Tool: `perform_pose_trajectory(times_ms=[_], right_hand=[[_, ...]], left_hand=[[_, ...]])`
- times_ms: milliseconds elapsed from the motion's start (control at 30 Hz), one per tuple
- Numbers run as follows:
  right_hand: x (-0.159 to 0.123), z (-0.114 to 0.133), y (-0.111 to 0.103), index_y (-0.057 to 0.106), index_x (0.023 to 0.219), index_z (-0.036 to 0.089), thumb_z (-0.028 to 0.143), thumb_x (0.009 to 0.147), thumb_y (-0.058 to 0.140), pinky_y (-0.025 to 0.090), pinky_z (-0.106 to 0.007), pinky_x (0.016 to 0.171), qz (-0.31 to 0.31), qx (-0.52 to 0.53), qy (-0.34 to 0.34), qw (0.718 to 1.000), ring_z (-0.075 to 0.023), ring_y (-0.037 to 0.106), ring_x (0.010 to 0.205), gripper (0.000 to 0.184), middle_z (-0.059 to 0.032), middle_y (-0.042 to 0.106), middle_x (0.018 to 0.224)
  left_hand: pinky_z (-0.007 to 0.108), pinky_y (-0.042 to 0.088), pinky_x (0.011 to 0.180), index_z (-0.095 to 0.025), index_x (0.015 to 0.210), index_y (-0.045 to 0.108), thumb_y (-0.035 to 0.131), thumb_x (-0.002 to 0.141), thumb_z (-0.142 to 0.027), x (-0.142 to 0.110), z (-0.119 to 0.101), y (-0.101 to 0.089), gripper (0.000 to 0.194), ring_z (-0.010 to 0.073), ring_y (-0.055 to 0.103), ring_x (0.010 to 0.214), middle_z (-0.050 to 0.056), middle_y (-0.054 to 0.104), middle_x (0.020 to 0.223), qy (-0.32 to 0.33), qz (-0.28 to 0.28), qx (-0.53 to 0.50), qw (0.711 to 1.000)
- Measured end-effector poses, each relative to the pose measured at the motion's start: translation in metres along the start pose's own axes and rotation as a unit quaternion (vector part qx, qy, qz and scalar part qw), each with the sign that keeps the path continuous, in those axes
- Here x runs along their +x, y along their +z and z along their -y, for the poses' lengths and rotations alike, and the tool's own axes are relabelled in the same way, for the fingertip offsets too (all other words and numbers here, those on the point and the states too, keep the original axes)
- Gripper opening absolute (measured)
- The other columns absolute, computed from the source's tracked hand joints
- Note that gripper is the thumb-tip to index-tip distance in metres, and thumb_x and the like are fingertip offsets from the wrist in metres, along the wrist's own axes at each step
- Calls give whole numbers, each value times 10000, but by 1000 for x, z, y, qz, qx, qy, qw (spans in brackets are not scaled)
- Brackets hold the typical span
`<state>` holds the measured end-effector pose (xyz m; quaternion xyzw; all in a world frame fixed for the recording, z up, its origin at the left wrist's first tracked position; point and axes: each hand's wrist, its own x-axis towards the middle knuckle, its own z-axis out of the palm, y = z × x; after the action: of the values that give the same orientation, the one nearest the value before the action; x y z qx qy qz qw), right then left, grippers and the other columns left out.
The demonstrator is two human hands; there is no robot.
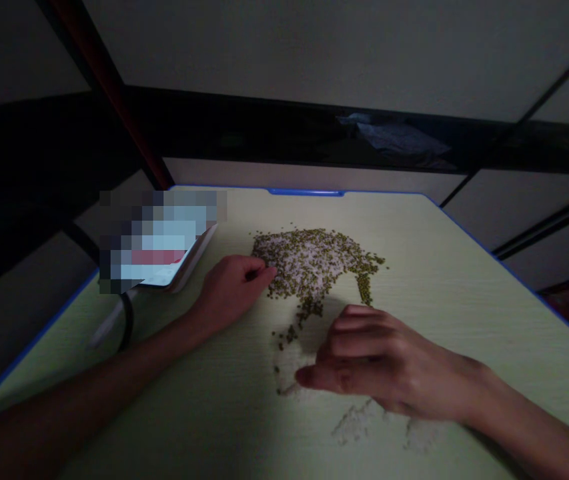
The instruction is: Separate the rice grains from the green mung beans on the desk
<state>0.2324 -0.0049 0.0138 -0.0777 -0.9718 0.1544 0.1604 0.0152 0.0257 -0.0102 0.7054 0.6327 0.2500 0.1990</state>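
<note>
A spread pile of small green beans mixed with white grains (pixel 309 260) lies on the pale table (pixel 464 280). My left hand (pixel 234 287) rests at the pile's left edge, fingers curled in and thumb tip against the grains; whatever it may pinch is hidden. Nearer to me, my right hand (pixel 374 360) is over the table with its fingers bent and pressed together, and I cannot see if anything is in them. A thin trail of green beans (pixel 290 333) runs from the pile toward this hand. Small heaps of white grains (pixel 354 423) lie below it, partly covered by the hand.
A tablet or phone (pixel 164 247) with a lit, blurred screen leans at the table's left side, with a dark cable (pixel 128 320) beside it. The table has a blue rim (pixel 307 193). Behind stand pale panels, and a crumpled plastic bag (pixel 404 140) sits in a dark gap.
</note>
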Motion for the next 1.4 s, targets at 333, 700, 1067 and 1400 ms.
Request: perform_pose_trajectory(times_ms=[333,700,1067,1400], right_hand=[[0,-2,3,518,1141,167,133,891,321,323,-297,629,-7,-19,15,1000,-147,463,671,321,-25,557,685],[2,0,4,482,1177,157,153,905,306,339,-296,664,15,-7,8,1000,-146,475,695,324,-24,567,695],[3,3,8,530,1085,150,175,907,325,332,-285,638,7,-30,7,1000,-138,472,672,272,-13,572,667],[3,8,-1,610,888,158,116,841,421,352,-302,675,46,47,2,998,-152,512,735,199,-35,623,761]], left_hand=[[225,205,465,-193,450,304,414,727,-367,0,-2,0,345,86,317,475,-62,297,438,-2,-1,1,1000],[223,206,465,-189,448,301,410,731,-374,0,-1,0,355,81,314,468,-64,279,441,-7,0,2,1000],[222,197,464,-184,449,290,407,728,-376,0,0,0,359,78,308,471,-63,275,437,0,1,3,1000],[223,196,462,-184,445,284,411,720,-370,1,-1,0,356,75,310,469,-63,276,436,-6,-2,0,1000]])
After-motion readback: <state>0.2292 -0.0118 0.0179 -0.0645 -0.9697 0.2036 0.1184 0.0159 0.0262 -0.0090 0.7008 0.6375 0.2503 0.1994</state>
